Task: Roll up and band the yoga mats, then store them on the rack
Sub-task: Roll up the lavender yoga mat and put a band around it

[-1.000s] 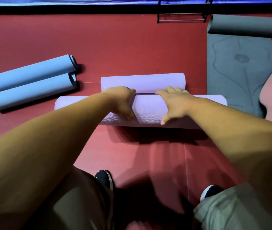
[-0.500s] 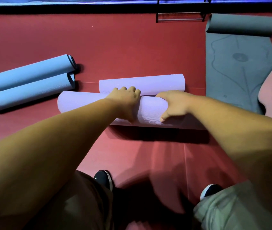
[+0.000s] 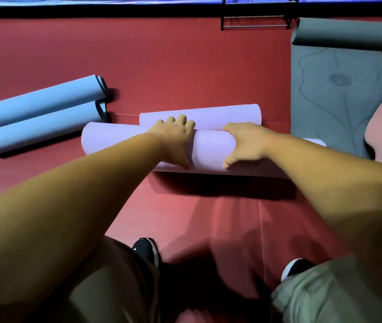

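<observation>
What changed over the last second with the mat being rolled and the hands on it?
The near lilac mat rolled a little further away from the person, closer to the far lilac roll. The left hand and right hand went forward with it and kept their grip; nothing was let go. The two blue rolls and the grey mat stayed put.

Ahead of left hand (image 3: 173,138), right hand (image 3: 247,142): rolled lilac foam mat (image 3: 220,114), just beyond held lilac roll (image 3: 213,149).
Left: two rolled blue foam mats (image 3: 45,99).
Behind: open red floor (image 3: 185,206).
</observation>
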